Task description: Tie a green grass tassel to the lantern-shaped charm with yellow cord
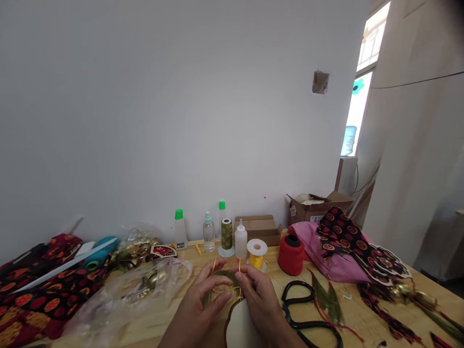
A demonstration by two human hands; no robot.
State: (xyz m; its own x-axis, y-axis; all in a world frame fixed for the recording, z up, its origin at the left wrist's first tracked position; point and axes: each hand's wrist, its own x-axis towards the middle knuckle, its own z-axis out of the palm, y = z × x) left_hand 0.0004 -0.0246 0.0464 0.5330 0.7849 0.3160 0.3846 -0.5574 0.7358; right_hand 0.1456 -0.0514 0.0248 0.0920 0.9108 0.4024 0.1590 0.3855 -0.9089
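Green feather bundle [222, 282] with yellow thread [232, 289] sits low at the table's [174, 314] near edge, pinched between both hands. I see my left hand [197, 302] reaching in palm down, fingers curled together over the bundle; my right hand [259, 299] mirrors it, fingertips clamped on the thread. Black scissors [302, 309] lie just beside my right hand.

Bare wooden surface [174, 316] lies open left of the hands. Black-handled scissors [308, 314] block the right; a white nozzle bottle [240, 241] and yellow thread spool [257, 255] crowd just ahead.
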